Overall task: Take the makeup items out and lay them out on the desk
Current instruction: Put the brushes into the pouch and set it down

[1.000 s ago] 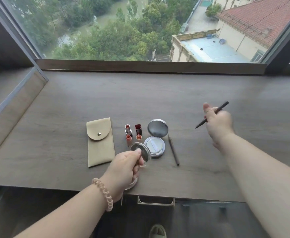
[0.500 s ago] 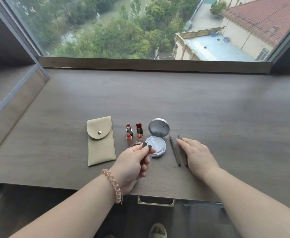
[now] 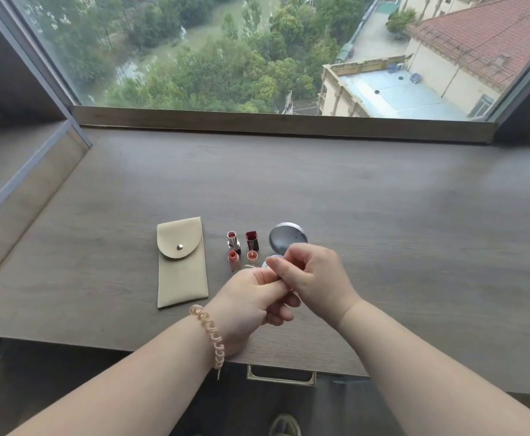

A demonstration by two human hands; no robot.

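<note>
My left hand (image 3: 248, 303) and my right hand (image 3: 314, 275) meet above the desk (image 3: 383, 247), just in front of the open silver compact (image 3: 287, 239). The left hand's fingers curl around a small round case, of which only a thin edge (image 3: 247, 267) shows. My right hand's thumb and forefinger pinch at the left fingertips; what lies between them is hidden. Two open lipsticks (image 3: 234, 242) (image 3: 252, 240) stand left of the compact, with their caps (image 3: 233, 258) (image 3: 251, 255) in front. A beige snap pouch (image 3: 182, 262) lies flat further left.
A window sill (image 3: 273, 121) bounds the desk at the back, and an angled side panel (image 3: 28, 196) at the left. A drawer handle (image 3: 281, 377) sits under the front edge. A shoe (image 3: 284, 426) shows on the floor below.
My right hand set the dark pencil down beside the other one, then moved left to meet the left hand. Both pencils are now hidden under it. The left hand stayed in place.
</note>
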